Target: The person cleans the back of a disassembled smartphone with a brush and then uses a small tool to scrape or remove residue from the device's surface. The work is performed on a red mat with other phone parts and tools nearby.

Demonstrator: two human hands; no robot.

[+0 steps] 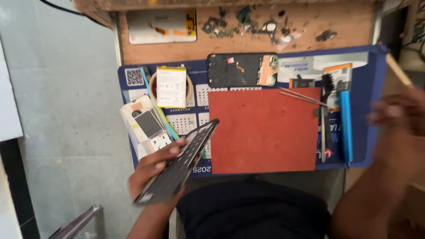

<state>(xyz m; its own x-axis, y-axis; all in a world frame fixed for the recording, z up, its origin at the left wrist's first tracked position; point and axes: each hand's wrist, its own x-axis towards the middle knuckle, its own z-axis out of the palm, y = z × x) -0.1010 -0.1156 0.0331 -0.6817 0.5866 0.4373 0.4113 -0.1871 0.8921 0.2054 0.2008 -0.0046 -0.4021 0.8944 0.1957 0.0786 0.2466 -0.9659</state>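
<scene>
Nearest us, we find the left hand [152, 170] gripping a dark, flat phone panel [179, 163], held tilted over the table's near left edge. The right hand [396, 117] is raised at the right, blurred; we cannot tell its grip. Beyond lies a red mat [264, 130], with tweezers [301, 96] and a blue tool [346, 126] beside it. Farther off, we note an opened phone body [242, 70], a white battery [171, 86] and loose small parts [248, 24] on the wooden bench.

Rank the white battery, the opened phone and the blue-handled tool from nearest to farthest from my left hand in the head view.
From the left hand:
1. White battery, directly above, left side of mat.
2. Opened phone, top centre.
3. Blue-handled tool, far right edge.
</scene>
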